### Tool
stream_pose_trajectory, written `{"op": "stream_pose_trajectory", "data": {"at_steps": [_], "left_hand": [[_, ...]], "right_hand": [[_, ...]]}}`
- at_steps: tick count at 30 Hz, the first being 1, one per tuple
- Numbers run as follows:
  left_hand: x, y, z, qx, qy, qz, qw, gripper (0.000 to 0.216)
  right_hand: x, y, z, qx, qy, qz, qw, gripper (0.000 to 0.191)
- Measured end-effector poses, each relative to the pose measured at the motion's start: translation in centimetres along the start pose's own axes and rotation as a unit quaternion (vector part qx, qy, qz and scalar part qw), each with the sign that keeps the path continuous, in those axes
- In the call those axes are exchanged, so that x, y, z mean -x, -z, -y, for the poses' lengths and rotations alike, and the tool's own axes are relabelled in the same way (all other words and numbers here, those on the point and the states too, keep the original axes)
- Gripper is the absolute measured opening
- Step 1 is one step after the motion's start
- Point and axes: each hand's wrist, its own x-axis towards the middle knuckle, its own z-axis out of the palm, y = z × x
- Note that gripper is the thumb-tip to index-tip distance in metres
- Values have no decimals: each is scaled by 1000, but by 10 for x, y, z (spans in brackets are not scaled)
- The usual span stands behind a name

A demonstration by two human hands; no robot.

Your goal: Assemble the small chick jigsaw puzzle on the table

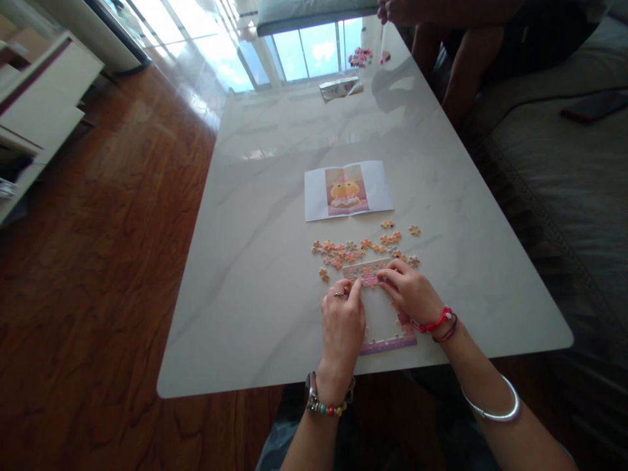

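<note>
A partly assembled jigsaw puzzle (390, 345) lies near the table's front edge, with a pink and purple border around a bare middle. My left hand (342, 325) is closed at its left side, thumb and fingers gripping it near the upper rows. My right hand (415, 292) pinches at the upper right, by a pink piece (370, 280); the fingertips partly hide what they hold. Loose orange and pink puzzle pieces (336, 252) are scattered just beyond the hands. Behind them lies a creased reference picture (347, 190) of a yellow figure on white paper.
The marble-look table (245, 261) reaches far ahead. At its far end are a pile of pink pieces (360, 57) and a crumpled wrapper (341, 88). Another person's arm (451, 12) is at the far right, beside a sofa (549, 163) with a phone (593, 106).
</note>
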Motion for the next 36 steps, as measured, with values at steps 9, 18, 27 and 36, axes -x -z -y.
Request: {"op": "stream_pose_trajectory", "data": {"at_steps": [9,18,27,36], "left_hand": [[0,-1,0,-1,-6,-10,1000,34],[1,0,0,1,-5,-4,1000,35],[1,0,0,1,-7,-11,1000,33],[1,1,0,5,-6,-10,1000,32]], "right_hand": [[2,-2,-1,6,11,-2,1000,14],[2,-1,0,16,12,3,1000,14],[2,-2,-2,-2,14,-9,1000,15],[2,-1,-3,-7,25,-5,1000,18]]}}
